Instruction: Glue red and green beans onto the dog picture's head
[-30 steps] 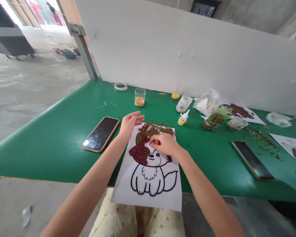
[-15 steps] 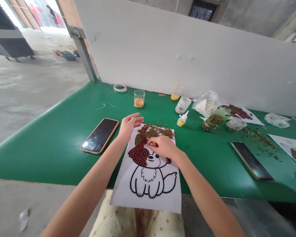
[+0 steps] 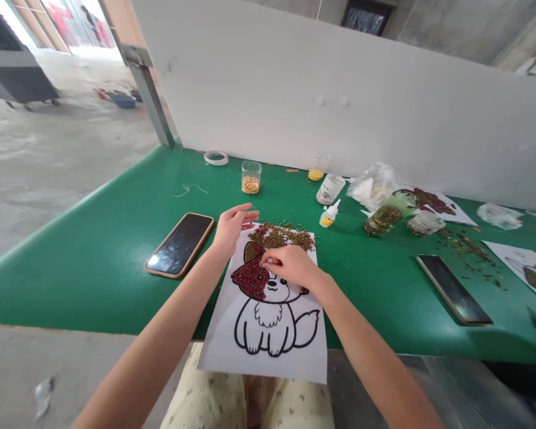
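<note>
A white sheet with a cartoon animal outline (image 3: 268, 333) lies in front of me, its lower edge past the table edge. Dark red beans (image 3: 249, 280) cover the left part of the drawn face, and green beans fill one ear. Loose green and red beans (image 3: 272, 237) are heaped at the sheet's top. My left hand (image 3: 234, 226) rests at the upper left corner, fingers apart, holding nothing. My right hand (image 3: 292, 263) is over the drawn forehead, thumb and forefinger pinched together; whatever is between them is too small to name.
On the green table (image 3: 93, 250) are a phone (image 3: 180, 244) at left, another phone (image 3: 453, 290) at right, a cup of corn kernels (image 3: 251, 179), a glue bottle (image 3: 329, 215), a tipped jar (image 3: 384, 220), plastic bags (image 3: 373, 186) and a tape roll (image 3: 216, 158).
My right hand has shifted slightly left over the drawn forehead. My left hand remains at the sheet's corner.
</note>
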